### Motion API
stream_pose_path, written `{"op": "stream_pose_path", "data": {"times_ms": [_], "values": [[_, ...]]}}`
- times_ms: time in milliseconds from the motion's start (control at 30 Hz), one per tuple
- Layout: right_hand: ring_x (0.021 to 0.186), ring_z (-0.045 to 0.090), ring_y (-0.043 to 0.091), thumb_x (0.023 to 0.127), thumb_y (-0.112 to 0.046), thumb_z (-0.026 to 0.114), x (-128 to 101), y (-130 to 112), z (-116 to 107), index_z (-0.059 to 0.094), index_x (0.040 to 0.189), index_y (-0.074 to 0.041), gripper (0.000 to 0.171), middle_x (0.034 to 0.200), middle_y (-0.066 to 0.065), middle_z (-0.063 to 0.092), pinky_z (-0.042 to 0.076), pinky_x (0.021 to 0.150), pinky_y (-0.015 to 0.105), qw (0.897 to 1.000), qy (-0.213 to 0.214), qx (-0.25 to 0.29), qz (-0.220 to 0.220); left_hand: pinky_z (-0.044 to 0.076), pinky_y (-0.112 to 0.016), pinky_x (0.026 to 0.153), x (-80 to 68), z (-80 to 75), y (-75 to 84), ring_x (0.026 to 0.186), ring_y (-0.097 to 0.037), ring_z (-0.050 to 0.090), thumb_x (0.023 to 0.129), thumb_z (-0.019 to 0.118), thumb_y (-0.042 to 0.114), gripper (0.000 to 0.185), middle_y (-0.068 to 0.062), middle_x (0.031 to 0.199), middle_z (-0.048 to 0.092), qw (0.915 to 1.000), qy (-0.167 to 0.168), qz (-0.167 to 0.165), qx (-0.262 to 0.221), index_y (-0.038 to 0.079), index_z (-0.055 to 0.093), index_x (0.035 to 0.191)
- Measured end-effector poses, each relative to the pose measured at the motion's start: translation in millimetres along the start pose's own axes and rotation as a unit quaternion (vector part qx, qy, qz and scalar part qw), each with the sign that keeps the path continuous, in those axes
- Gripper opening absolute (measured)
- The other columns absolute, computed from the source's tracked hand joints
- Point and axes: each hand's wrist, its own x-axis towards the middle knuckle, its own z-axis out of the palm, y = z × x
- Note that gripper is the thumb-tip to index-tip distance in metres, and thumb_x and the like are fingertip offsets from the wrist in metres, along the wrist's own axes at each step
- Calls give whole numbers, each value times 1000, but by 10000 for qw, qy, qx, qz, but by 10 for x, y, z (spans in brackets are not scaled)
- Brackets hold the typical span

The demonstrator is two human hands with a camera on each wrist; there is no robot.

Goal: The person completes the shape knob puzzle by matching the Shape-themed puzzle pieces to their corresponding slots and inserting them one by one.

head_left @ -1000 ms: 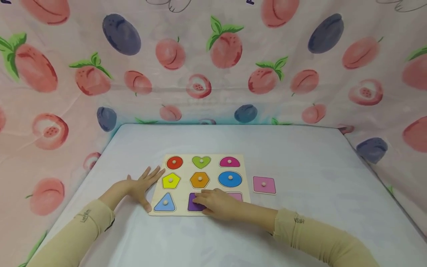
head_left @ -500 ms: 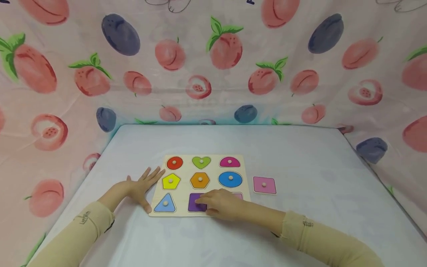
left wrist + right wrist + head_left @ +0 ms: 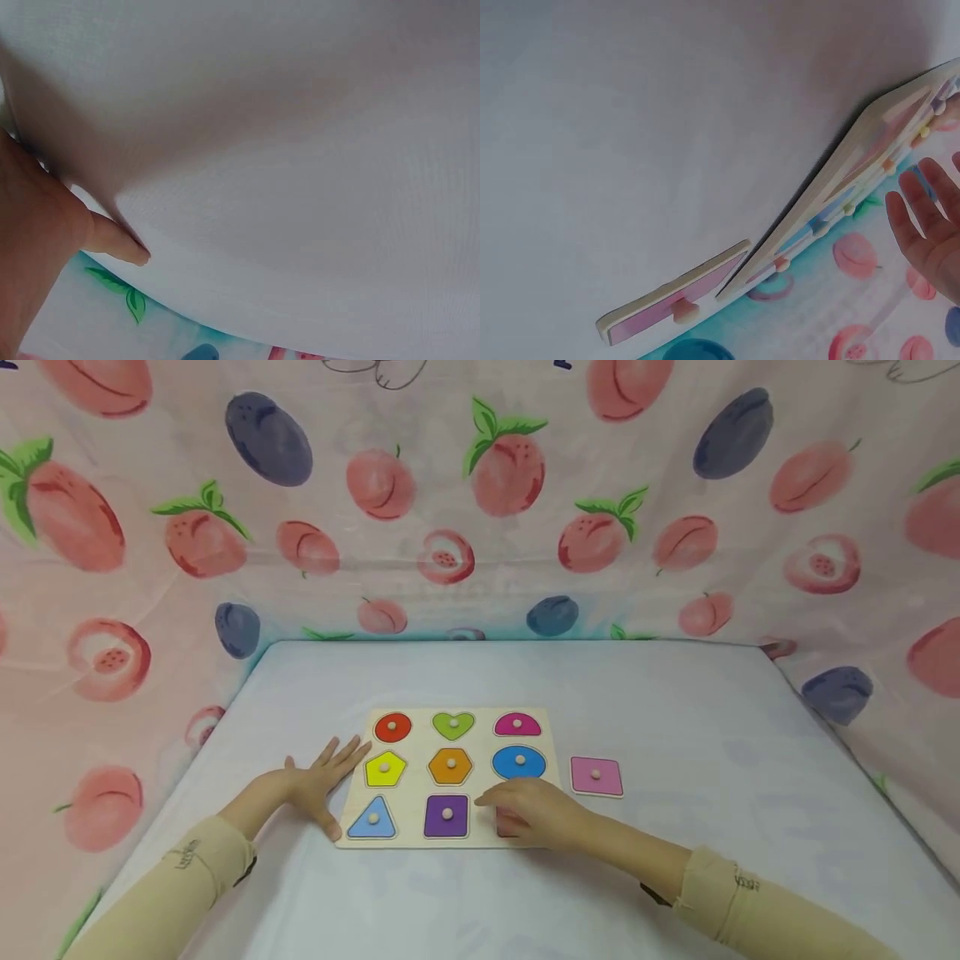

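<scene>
Writing none legible | left hand flat, steadying puzzle board | right hand relaxed over corner recess

Puzzle board: centre of frame, on table. Loose square piece: just right of board. Left hand: at board's left edge. Right hand: on board's lower-right corner.

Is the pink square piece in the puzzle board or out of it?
Out: the pink square piece lies on the white table, right of the puzzle board.
</scene>
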Motion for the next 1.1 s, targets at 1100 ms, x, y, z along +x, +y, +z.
{"op": "stream_pose_path", "data": {"times_ms": [1100], "values": [[96, 66, 22, 78, -7, 74, -462, 453, -194, 71, 98, -8, 20, 101, 5, 72, 54, 84, 40, 9873, 1275, -949, -83, -8, -84, 90, -24, 9, -31, 143, -43, -14, 53, 86, 51, 136, -13, 159, -11, 9997, 94, 7, -245, 21, -2, 152]]}}
